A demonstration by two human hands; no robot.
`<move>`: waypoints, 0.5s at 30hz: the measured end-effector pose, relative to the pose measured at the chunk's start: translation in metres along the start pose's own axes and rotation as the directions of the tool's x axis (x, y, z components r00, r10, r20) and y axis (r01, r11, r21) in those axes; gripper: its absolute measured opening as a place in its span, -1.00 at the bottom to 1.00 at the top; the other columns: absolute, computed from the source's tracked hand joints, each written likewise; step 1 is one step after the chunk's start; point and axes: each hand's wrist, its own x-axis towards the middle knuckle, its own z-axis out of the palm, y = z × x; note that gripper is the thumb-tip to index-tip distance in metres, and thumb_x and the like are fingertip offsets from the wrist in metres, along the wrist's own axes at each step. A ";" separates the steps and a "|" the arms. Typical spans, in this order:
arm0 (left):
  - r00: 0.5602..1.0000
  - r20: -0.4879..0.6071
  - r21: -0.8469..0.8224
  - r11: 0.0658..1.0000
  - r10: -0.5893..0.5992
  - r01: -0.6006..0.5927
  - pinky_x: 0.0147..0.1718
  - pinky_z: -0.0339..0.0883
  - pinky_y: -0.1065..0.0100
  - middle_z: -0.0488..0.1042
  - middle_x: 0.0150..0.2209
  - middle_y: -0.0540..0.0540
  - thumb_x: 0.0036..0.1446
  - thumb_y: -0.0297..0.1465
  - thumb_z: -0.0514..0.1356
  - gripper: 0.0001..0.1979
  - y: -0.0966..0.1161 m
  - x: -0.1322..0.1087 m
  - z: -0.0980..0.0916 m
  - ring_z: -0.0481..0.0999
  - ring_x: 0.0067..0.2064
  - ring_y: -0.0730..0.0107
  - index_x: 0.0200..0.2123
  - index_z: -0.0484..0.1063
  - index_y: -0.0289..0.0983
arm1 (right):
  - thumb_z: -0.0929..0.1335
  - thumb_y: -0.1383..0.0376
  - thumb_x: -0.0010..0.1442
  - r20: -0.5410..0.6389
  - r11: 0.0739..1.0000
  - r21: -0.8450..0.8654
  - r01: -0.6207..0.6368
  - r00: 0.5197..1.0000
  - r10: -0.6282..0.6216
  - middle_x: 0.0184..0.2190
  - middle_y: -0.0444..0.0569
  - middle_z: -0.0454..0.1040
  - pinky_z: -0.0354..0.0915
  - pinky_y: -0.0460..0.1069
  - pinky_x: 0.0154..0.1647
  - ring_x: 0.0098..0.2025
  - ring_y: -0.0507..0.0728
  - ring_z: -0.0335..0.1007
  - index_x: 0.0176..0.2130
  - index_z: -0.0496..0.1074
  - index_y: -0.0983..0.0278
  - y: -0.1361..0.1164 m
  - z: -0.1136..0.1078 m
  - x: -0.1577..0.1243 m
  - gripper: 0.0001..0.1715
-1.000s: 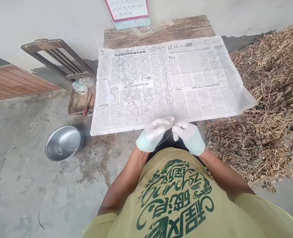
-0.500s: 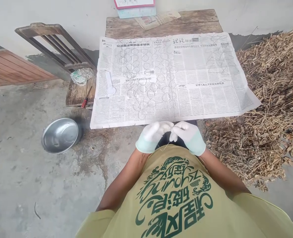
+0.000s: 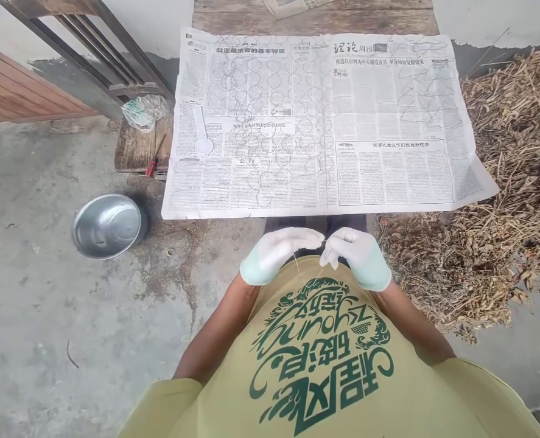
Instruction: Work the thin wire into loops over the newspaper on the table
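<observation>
Both hands (image 3: 279,249) (image 3: 355,252) angle inward, pinching a strand (image 3: 297,262).

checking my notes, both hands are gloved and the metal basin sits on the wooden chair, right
No, the head view shows the metal basin on the concrete floor, not the wooden chair; the left hand and the right hand are indeed gloved.

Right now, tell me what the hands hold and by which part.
Left hand and right hand both hold a thin strand; the gripped part is hidden.
</observation>
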 end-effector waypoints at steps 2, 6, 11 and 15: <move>1.000 0.004 0.093 0.996 -0.015 0.015 0.14 0.51 0.02 0.70 -0.03 -0.24 0.16 0.09 0.35 -0.53 0.005 -0.002 -0.008 0.68 0.03 0.00 -0.19 0.74 -0.19 | 0.36 0.30 0.25 -0.018 0.999 -0.052 -0.006 1.000 0.005 -0.52 -0.09 0.62 0.46 0.05 -0.16 -0.39 0.13 0.57 -0.45 0.51 0.22 0.000 0.001 0.000 -0.76; 0.994 -0.039 0.466 0.882 0.099 -0.070 0.20 0.44 0.05 0.69 -0.01 -0.17 0.24 -0.14 0.34 -0.69 0.025 0.002 -0.017 0.64 0.07 0.03 -0.06 0.71 -0.17 | 0.36 0.30 0.25 -0.094 0.975 -0.220 -0.009 0.996 -0.012 -0.47 -0.11 0.64 0.39 0.00 -0.25 -0.44 0.07 0.48 -0.48 0.54 0.22 0.000 0.003 0.000 -0.73; 0.933 0.263 0.784 0.509 0.245 -0.355 0.25 0.29 -0.10 0.66 -0.03 -0.19 0.27 -0.31 0.28 -0.75 0.031 0.011 0.000 0.58 0.08 -0.08 -0.01 0.64 -0.17 | 0.36 0.26 0.28 -0.102 0.957 -0.291 0.000 0.994 -0.031 -0.45 -0.14 0.64 0.36 -0.01 -0.26 -0.42 0.07 0.47 -0.46 0.55 0.20 0.002 0.006 0.002 -0.71; 0.920 0.313 0.798 0.461 0.235 -0.389 0.19 0.28 -0.13 0.61 -0.29 -0.23 0.36 -0.37 0.13 -0.78 0.012 0.011 0.012 0.59 -0.08 -0.06 -0.18 0.61 -0.18 | 0.34 0.28 0.29 -0.109 0.965 -0.261 0.020 0.993 -0.050 -0.44 -0.13 0.64 0.37 -0.01 -0.24 -0.43 0.07 0.48 -0.47 0.56 0.20 0.002 0.009 0.001 -0.69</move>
